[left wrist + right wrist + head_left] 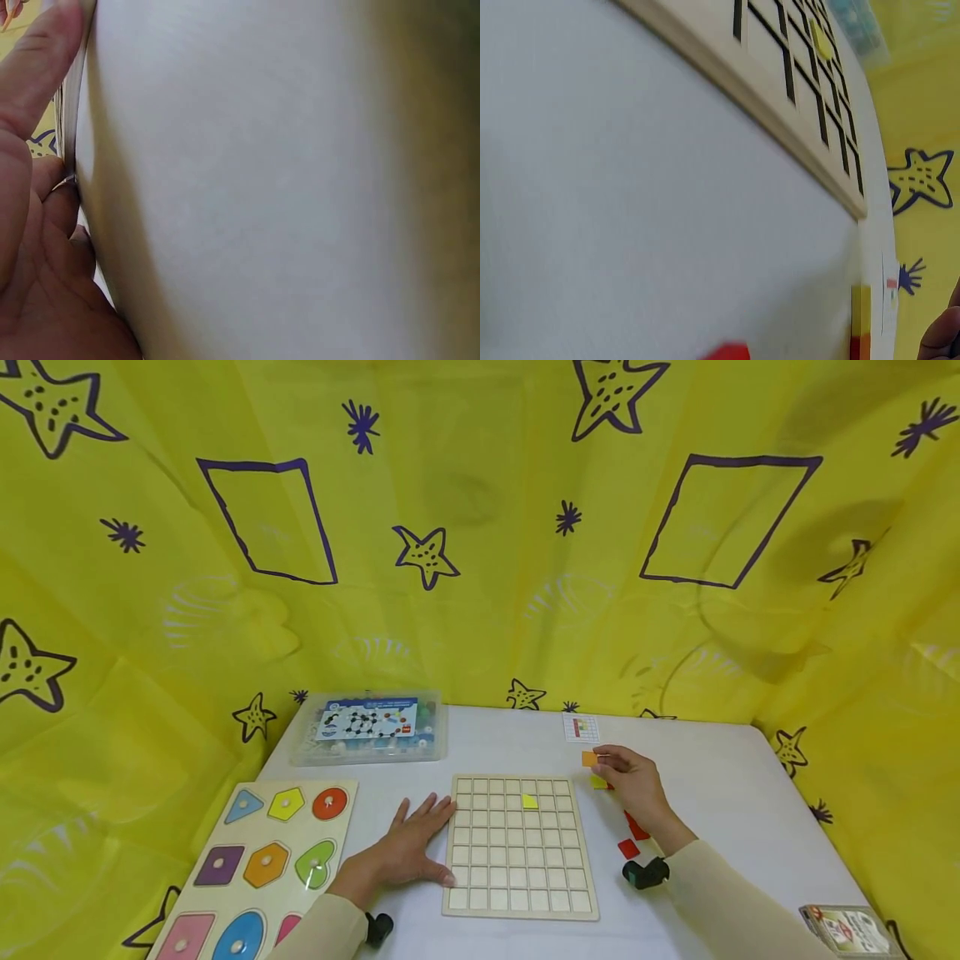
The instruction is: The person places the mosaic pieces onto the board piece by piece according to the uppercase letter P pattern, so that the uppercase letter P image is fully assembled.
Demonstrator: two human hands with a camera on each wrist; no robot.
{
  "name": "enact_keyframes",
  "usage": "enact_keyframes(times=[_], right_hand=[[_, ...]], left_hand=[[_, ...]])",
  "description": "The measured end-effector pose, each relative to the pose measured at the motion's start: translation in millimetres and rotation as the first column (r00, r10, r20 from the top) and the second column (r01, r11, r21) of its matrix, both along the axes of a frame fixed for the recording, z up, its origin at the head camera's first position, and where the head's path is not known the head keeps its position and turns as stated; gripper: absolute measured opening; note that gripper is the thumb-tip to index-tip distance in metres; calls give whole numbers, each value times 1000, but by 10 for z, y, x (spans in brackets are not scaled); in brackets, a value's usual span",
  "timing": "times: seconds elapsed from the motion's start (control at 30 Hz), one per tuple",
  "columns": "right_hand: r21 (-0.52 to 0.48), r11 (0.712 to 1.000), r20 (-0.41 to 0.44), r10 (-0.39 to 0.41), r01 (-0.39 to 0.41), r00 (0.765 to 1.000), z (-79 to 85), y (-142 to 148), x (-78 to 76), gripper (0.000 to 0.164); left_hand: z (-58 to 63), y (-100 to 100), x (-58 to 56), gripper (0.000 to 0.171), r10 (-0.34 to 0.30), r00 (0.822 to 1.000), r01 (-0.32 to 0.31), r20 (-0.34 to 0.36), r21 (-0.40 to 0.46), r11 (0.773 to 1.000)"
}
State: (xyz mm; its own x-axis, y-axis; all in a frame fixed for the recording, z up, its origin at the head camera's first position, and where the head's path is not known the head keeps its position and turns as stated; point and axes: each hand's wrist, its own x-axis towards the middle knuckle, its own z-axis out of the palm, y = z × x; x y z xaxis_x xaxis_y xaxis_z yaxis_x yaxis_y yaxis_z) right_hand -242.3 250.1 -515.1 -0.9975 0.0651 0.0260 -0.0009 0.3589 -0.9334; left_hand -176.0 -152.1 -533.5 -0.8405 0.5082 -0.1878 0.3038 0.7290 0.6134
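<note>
A square wooden grid board [517,906] lies flat on the white table, with one yellow tile [530,802] in a cell of its second row. My left hand [408,847] rests with fingers spread along the board's left edge, thumb and fingertips right at the rim. In my right hand [636,783], thumb and fingers pinch an orange square tile [590,758] beyond the board's upper right corner. Beneath that hand lie a yellow piece [598,782] and red pieces [628,849], partly hidden by it. The right wrist view catches only a bit of the hand at its edge.
A shape puzzle board [347,793] with knobbed pieces lies at left. Behind it stands a clear plastic case [431,752] of parts. A small printed card [581,727] lies at the back, and another pack [851,931] at front right. Yellow patterned curtains surround the table.
</note>
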Motion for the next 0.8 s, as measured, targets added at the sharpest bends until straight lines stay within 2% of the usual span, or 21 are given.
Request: enact_keyframes(times=[0.2, 0.5, 0.8], right_hand=[[-68, 998, 12, 9, -8, 1000, -38, -157, 52, 30], [-82, 996, 15, 41, -40, 999, -76, -405, 123, 28], [-100, 995, 62, 29, -23, 998, -60, -648, 164, 24]], left_hand=[[-11, -3, -9, 118, 3, 1000, -3, -2, 0, 1000], [-11, 1, -1, 118, 1, 1000, -1, -3, 13, 1000], [-17, -3, -9, 118, 0, 1000, 0, -4, 10, 1000]])
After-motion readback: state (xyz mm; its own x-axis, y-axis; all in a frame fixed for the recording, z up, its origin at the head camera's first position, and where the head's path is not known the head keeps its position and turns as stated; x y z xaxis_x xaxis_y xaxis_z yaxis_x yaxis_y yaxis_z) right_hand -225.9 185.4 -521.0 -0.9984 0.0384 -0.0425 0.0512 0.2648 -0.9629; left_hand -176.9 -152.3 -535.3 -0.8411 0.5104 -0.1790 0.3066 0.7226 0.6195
